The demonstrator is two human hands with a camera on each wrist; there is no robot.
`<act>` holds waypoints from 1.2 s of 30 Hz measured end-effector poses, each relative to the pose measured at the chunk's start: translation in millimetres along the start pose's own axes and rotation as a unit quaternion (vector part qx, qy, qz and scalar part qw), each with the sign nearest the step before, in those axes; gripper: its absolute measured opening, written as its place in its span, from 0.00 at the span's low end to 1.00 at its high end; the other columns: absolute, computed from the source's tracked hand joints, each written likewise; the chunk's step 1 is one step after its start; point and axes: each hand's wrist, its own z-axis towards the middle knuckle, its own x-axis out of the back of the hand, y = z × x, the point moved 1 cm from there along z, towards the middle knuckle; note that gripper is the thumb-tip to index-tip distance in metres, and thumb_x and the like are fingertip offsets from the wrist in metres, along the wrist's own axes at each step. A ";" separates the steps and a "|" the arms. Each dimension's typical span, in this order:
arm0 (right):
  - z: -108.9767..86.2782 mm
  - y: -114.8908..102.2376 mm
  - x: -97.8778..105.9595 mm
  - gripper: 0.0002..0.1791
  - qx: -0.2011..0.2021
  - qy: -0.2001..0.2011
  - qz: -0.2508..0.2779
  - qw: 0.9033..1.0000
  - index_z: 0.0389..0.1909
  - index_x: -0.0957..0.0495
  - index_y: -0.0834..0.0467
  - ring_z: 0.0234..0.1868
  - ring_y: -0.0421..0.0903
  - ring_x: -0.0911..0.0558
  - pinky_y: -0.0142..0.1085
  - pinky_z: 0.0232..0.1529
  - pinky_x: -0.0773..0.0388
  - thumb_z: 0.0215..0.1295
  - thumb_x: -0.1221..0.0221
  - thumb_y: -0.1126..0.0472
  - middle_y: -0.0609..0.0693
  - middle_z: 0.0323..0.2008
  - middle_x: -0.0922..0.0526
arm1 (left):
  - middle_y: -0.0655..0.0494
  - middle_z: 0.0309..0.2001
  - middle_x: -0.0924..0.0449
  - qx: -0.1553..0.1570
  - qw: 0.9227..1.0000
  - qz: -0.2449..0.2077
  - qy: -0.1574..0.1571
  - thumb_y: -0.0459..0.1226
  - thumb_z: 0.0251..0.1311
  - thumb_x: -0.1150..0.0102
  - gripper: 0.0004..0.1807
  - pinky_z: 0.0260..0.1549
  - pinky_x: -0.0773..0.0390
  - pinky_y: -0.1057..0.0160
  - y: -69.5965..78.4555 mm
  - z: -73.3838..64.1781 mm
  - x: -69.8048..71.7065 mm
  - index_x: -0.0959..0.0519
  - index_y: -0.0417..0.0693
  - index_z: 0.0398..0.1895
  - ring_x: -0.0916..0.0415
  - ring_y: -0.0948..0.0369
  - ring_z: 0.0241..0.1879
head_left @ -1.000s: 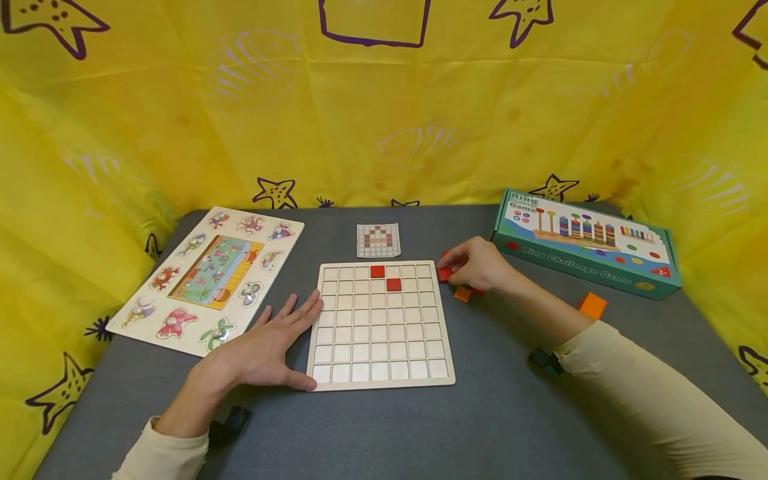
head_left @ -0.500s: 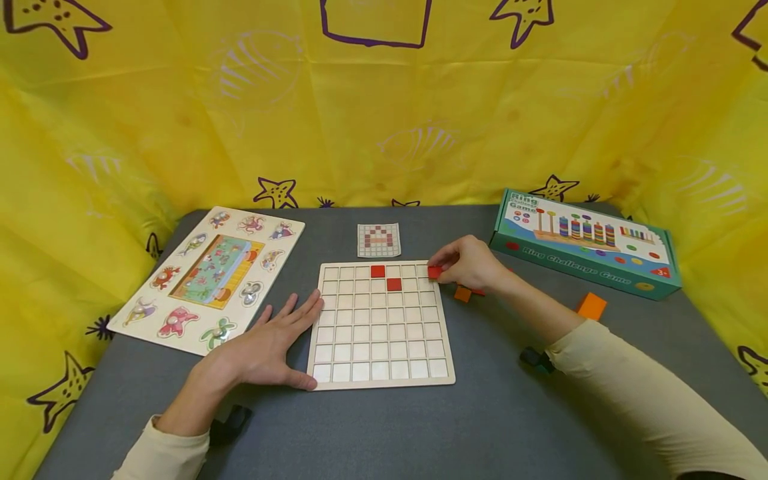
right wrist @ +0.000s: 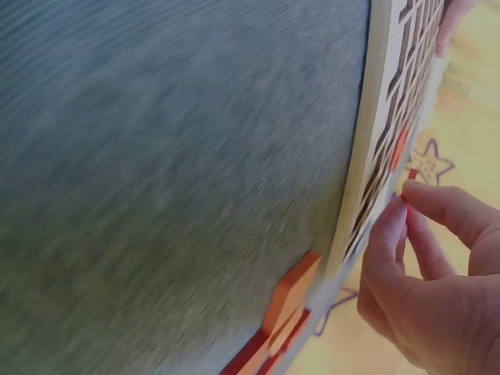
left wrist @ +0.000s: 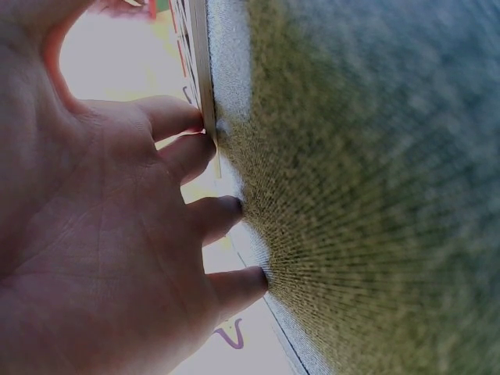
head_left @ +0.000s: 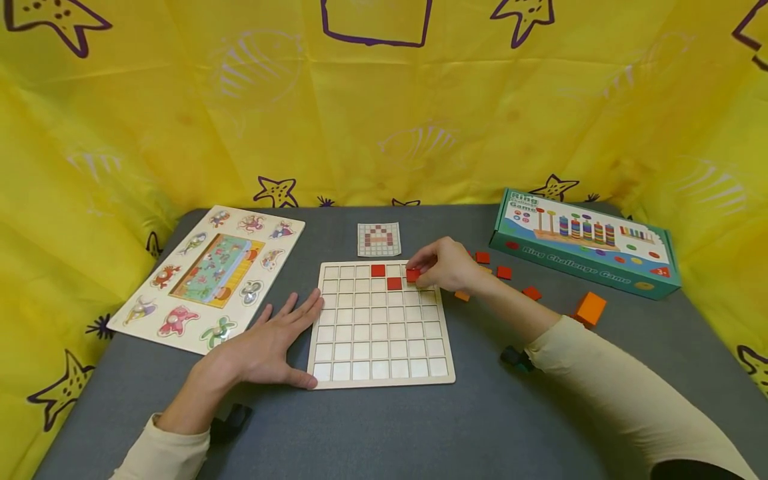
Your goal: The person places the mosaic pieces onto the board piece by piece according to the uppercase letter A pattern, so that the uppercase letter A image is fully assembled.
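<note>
Spread wide, the left hand (head_left: 267,350) holds nothing and touches the left edge of a gridded wooden board (head_left: 379,333) at the frame's centre, while the right hand (head_left: 447,268) pinches a red tile (head_left: 413,275) between thumb and fingers over that board's upper right part. Two other red tiles (head_left: 394,284) sit in its cells, one in the top row, one diagonally below. Loose red pieces (head_left: 504,273) lie scattered on the grey counter (head_left: 384,433) right of centre, near an orange block (head_left: 591,309). Just above the board lies a small patterned card (head_left: 379,240); a puzzle board (head_left: 217,273) occupies the left, a green game box (head_left: 588,243) the upper right.
</note>
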 end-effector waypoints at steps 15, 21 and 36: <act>17.9 -27.7 -31.6 0.17 0.009 -0.024 0.026 0.999 0.41 0.08 0.56 0.38 0.47 0.17 0.34 0.36 0.20 0.50 0.31 0.73 0.50 0.35 0.10 | 0.51 0.86 0.63 -0.003 1.000 -0.001 0.001 0.67 0.45 0.24 0.72 0.72 0.60 0.22 1.7 0.1 1.7 0.55 0.50 0.86 0.64 0.35 0.83; 23.7 -36.4 -40.3 0.15 0.004 -0.029 0.020 0.999 0.41 0.09 0.56 0.37 0.46 0.18 0.33 0.37 0.20 0.51 0.28 0.71 0.49 0.34 0.11 | 0.51 0.86 0.64 0.000 1.000 -0.003 -0.002 0.67 0.45 0.23 0.72 0.72 0.61 0.22 1.6 0.1 1.5 0.55 0.50 0.86 0.65 0.35 0.83; 34.3 -51.8 -54.2 0.15 -0.001 -0.031 -0.026 0.999 0.39 0.08 0.54 0.36 0.43 0.19 0.31 0.36 0.24 0.48 0.27 0.71 0.46 0.31 0.11 | 0.52 0.87 0.64 0.003 1.000 -0.003 -0.004 0.66 0.45 0.24 0.72 0.73 0.62 0.23 -1.1 0.4 0.0 0.55 0.50 0.86 0.66 0.36 0.83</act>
